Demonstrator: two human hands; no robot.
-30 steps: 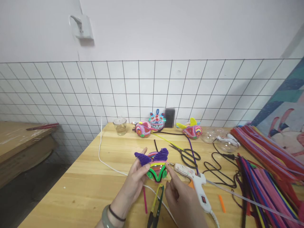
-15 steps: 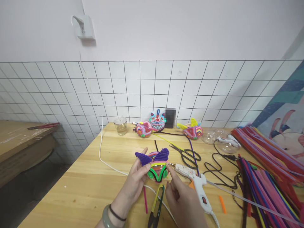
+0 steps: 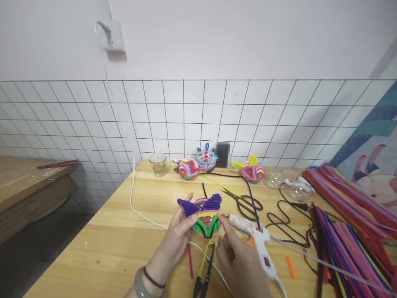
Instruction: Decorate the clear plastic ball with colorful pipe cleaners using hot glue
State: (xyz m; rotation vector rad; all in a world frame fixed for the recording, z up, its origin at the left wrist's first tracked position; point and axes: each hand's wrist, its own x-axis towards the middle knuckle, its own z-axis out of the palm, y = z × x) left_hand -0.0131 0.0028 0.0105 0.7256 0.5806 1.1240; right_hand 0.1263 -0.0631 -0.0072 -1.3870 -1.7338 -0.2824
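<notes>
Nearest on the worktop (image 3: 118,252) lies a pair of snips (image 3: 210,263), with a magenta strip (image 3: 190,261) to its left. To the right of the snips, the right hand (image 3: 235,252) points its index finger at the right end of a yellow band (image 3: 207,214), seemingly touching it, the other fingers curled in. On the left, the left hand (image 3: 180,225) pinches the left side of a clear ornament (image 3: 213,227), thumb in front; the ornament sits mid-scene between both hands. The step appears to be pressing the band down; the next move calls for a steady left grip and light pressure, keeping the fingertip off the nozzle of the glue gun (image 3: 260,244) just right. Beyond lie scissors (image 3: 238,198); farthest, a glass cup (image 3: 158,164).
</notes>
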